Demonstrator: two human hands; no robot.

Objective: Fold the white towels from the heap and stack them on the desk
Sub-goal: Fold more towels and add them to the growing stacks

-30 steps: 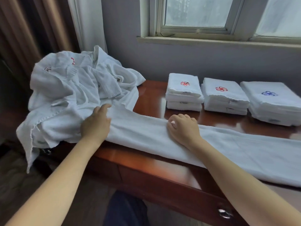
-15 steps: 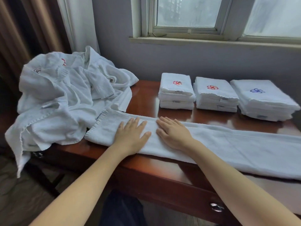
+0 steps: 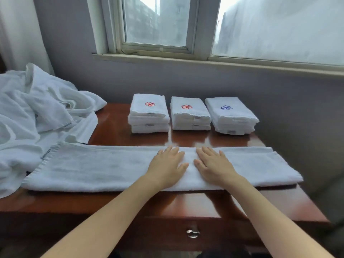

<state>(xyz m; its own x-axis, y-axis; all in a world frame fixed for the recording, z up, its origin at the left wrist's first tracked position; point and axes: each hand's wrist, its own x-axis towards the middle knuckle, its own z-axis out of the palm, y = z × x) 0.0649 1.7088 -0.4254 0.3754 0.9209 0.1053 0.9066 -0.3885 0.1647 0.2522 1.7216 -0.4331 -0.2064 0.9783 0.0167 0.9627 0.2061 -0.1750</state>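
Wooden desk [image 3: 119, 127] below window [image 3: 156, 25] | hands flat on long towel [image 3: 93, 164] | left [image 3: 167, 164], right [image 3: 214, 164] spread

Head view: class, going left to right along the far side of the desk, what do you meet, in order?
heap → left red-logo stack → middle red-logo stack → blue-logo stack

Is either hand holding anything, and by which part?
Nothing is gripped: left hand and right hand press flat on the middle of the long towel.
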